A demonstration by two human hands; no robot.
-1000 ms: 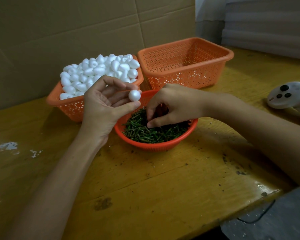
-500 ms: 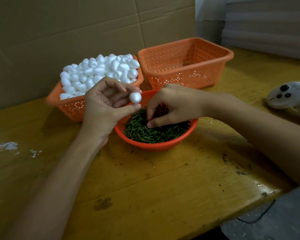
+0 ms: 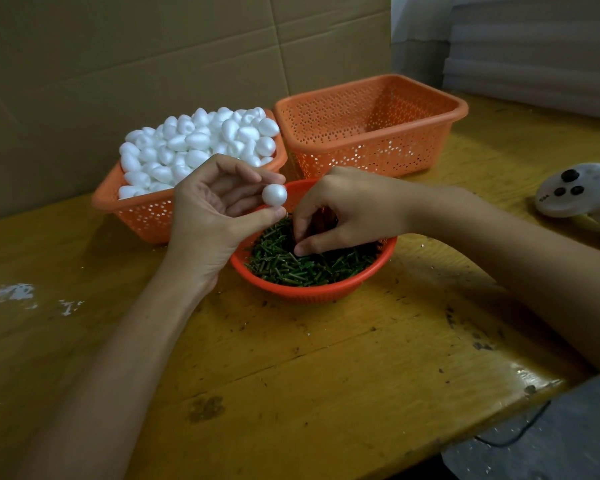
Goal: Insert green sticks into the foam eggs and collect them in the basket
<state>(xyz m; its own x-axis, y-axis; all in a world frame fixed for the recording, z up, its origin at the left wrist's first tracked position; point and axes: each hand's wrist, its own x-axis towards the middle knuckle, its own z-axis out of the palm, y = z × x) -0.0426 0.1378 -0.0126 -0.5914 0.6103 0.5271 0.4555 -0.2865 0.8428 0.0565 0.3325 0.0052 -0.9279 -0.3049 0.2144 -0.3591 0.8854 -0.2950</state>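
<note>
My left hand [image 3: 208,216] pinches one white foam egg [image 3: 274,194] between thumb and fingertips, just above the left rim of the round orange bowl [image 3: 312,291]. That bowl is full of short green sticks [image 3: 291,268]. My right hand [image 3: 347,209] reaches down into the sticks, fingers curled, thumb tip touching the pile; whether it grips a stick is hidden. An orange basket [image 3: 136,209] heaped with foam eggs [image 3: 194,143] stands behind my left hand. A second orange basket [image 3: 371,140], with nothing visible inside, stands behind the bowl.
A white handheld controller [image 3: 575,192] lies at the right edge of the yellow wooden table [image 3: 291,368]. A cardboard wall [image 3: 153,57] closes the back. White foam crumbs [image 3: 18,292] lie at the left. The table's front right corner is worn.
The left hand has lowered the egg slightly toward the bowl rim. The right hand keeps working among the sticks in nearly the same place.
</note>
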